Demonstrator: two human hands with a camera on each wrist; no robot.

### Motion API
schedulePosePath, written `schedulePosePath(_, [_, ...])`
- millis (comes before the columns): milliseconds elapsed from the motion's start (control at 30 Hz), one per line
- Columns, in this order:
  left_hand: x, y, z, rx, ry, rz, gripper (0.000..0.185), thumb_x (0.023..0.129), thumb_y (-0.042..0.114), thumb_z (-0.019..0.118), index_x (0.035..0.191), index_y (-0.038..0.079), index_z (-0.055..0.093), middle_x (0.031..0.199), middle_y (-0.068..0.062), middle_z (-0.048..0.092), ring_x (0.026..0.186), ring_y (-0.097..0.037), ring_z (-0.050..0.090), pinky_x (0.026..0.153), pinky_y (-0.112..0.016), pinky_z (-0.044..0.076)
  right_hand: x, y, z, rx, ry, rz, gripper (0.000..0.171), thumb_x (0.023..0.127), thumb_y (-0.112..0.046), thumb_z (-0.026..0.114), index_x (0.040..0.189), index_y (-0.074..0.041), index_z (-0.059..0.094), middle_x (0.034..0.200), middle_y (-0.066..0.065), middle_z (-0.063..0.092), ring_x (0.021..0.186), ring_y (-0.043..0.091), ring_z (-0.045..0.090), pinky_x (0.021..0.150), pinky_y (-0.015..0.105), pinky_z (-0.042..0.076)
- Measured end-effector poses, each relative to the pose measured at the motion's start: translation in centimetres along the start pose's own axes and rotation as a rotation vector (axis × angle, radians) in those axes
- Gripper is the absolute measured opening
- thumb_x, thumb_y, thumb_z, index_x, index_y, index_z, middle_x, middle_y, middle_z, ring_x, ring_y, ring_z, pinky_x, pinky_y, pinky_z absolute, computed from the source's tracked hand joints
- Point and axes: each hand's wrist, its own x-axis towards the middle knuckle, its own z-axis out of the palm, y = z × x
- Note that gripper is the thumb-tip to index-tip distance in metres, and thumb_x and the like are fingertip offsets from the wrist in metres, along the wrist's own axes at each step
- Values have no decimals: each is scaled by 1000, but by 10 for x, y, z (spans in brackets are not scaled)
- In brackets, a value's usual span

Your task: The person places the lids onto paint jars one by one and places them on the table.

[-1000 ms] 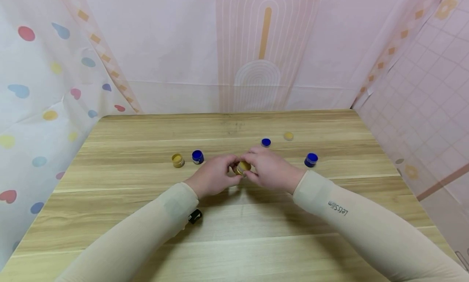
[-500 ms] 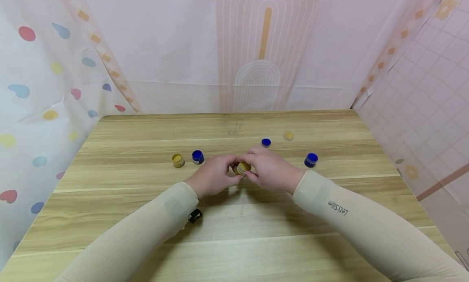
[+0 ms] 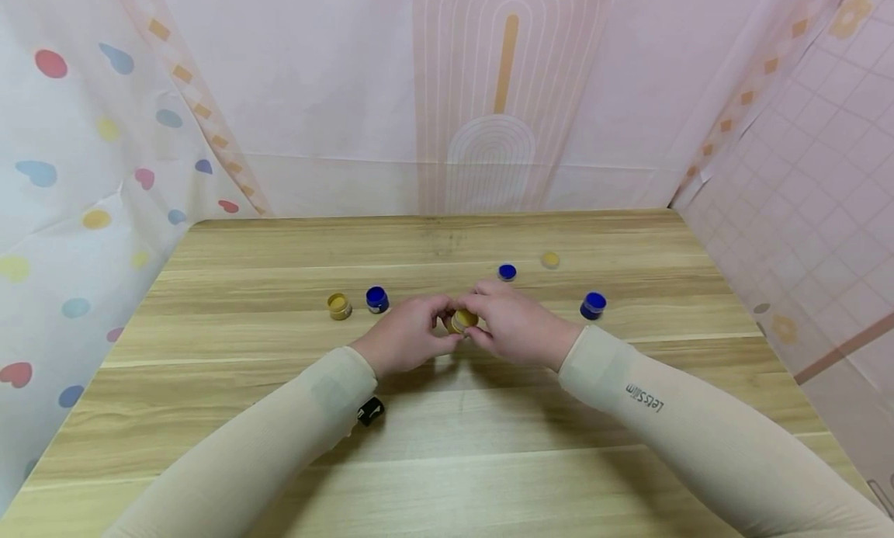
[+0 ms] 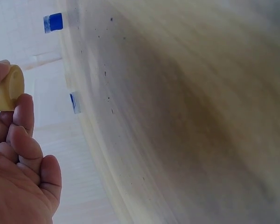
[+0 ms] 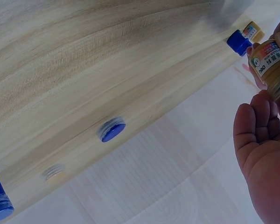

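Note:
Both hands meet over the middle of the table on one small yellow paint jar point(image 3: 463, 321), held tilted. My left hand point(image 3: 403, 332) grips the jar's body, with its thumb and fingers around the side. My right hand point(image 3: 524, 324) pinches the jar's upper end, where a clear ridged rim shows in the right wrist view. There the jar point(image 5: 269, 61) turns its printed white label towards the camera. Its yellow base point(image 4: 16, 87) faces the left wrist camera. Fingers hide part of the rim.
Left of the hands stand a yellow paint jar point(image 3: 339, 307) and a blue paint jar point(image 3: 377, 299). Behind the right hand lie a blue lid point(image 3: 507, 272) and a yellow lid point(image 3: 550, 259). Another blue jar point(image 3: 593, 305) stands to the right. A black object point(image 3: 371, 411) shows beside the left sleeve.
Both hands stay in place around the yellow paint jar, which shifts only very slightly between them. The other jars and lids stay where they were.

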Motion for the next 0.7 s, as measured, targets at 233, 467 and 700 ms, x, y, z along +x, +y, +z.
schedulePosePath(233, [-1,1,0,-14,3,-2,33,94,27,77,125,15,69,99,5,68,85,-16,58,74,-33,50,0,1,2,31,-13,33,38,100,-17,72,136,-5,65,118,7,65,103,17,60,91,33,56])
schedulePosePath(467, [-1,2,-1,-24,5,-11,34,94,27,77,125,15,70,97,4,67,82,-16,57,72,-32,50,0,1,2,59,-22,56,39,101,-17,71,138,-7,65,120,6,64,105,17,60,93,33,56])
schedulePosePath(700, [0,2,0,-48,15,-5,28,94,26,78,119,16,70,96,4,67,84,-16,57,73,-33,50,0,2,1,46,-19,39,39,101,-15,70,138,-6,65,117,5,64,102,16,58,90,32,55])
